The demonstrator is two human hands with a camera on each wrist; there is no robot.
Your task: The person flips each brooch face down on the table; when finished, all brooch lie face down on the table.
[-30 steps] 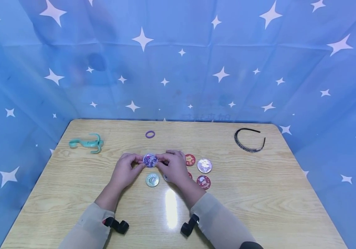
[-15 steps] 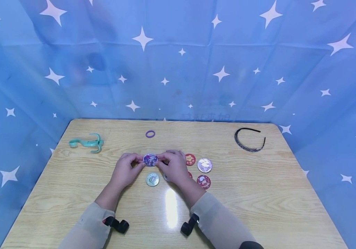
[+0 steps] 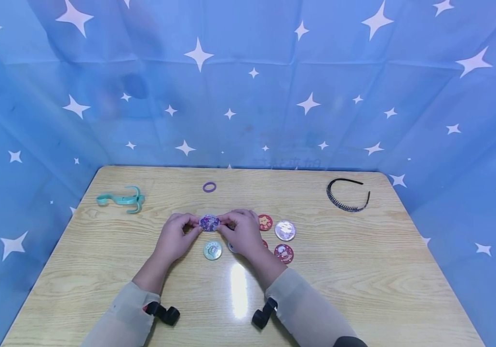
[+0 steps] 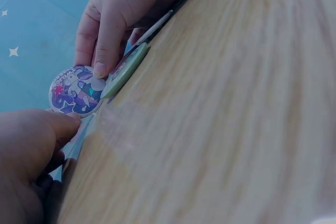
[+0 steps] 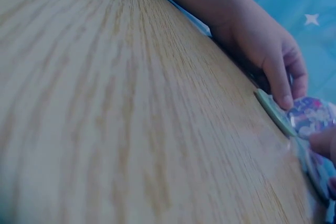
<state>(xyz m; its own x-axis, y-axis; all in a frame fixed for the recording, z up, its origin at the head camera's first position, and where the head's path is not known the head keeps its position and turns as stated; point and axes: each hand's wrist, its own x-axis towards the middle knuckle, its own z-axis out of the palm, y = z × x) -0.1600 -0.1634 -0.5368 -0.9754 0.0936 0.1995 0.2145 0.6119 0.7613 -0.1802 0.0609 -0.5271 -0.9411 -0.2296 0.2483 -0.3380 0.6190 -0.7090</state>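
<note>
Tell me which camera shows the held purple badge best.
The left wrist view: the purple badge appears large there, its printed face mostly unhidden. The head view shows it much smaller; the right wrist view cuts it off at the edge.

Left hand (image 3: pixel 176 238) opposite right hand (image 3: pixel 243 234), both in pinch grips, forearms (image 3: pixel 149 275) angled inward.

Your room: near-right tabletop (image 3: pixel 378 284), green badge (image 3: pixel 212 250) blocking your near side, red badges (image 3: pixel 284 254) beside right hand (image 3: pixel 244 233), purple ring (image 3: pixel 205 188) beyond.
</note>
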